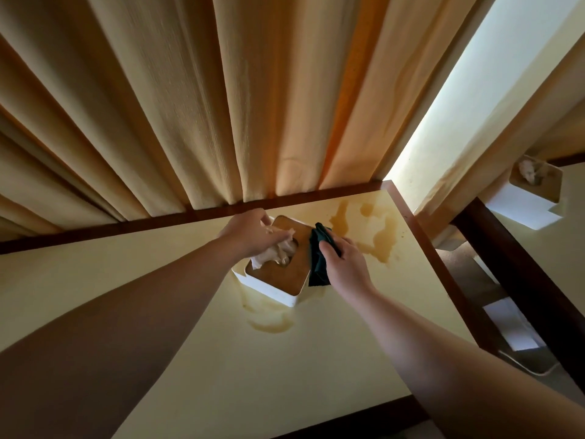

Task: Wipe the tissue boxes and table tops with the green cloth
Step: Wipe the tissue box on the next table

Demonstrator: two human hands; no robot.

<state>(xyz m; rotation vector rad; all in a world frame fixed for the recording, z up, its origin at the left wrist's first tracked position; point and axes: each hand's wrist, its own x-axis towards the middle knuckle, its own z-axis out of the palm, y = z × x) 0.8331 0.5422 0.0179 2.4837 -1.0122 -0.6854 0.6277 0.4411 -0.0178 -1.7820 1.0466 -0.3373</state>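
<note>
Long yellow curtains hang across the far side of the scene, their hems falling behind the dark wooden edge of a pale yellow table top. The left hand reaches in from the near left and rests on the far left part of a white tissue box, its fingers lying loosely over the crumpled tissue that sticks out of the opening in the wooden lid; whether they pinch the tissue or only press on it cannot be told. The box stands near the far edge of the table, turned at an angle, and a brownish spill lies on the table just in front of its near corner. On the right side of the box, the right hand grips the dark green cloth with curled fingers, holding it against the lid's right edge so that it hangs down the box's side. A larger brownish spill spreads over the table to the right of that hand, toward the far right corner. Farther right, beyond a gap between the tables, a second tissue box stands on another table by a bright window opening.
</note>
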